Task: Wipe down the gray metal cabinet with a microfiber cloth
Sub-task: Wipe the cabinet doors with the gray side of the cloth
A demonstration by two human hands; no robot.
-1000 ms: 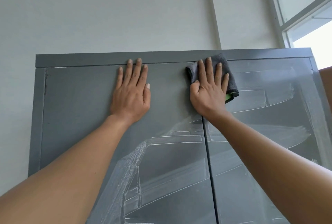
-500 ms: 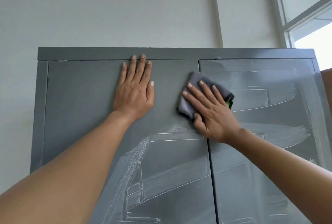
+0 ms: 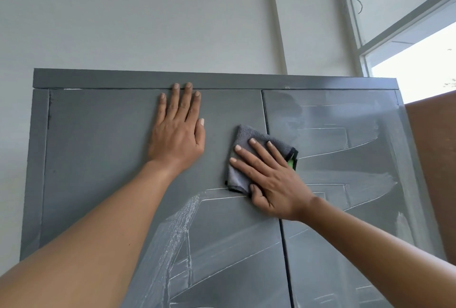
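I saw the gray cabinet [image 3: 98, 159] filling the lower two thirds of the frame, both doors closed, so I could not tell what was inside it. My left hand [image 3: 177, 132] lay flat on the left door just left of centre, fingers straight and close together, with two fingertips reaching onto the top rail. My right hand [image 3: 269, 184] pressed the cloth [image 3: 240, 157] against the left door, right beside the seam between the doors, a little right of centre. Its fingers were straight and slightly spread over the cloth, and the thumb was tucked at the cloth's lower edge. The cloth was gray and folded, with a black hem and a green tag showing at its right corner. Pale streaks [image 3: 345, 134] covered the right door and the lower part of the left door. The wall [image 3: 148, 16] filled the top of the frame, a window [image 3: 414, 65] sat at upper right, and a brown panel [image 3: 434, 154] stood at the right edge beside the cabinet.
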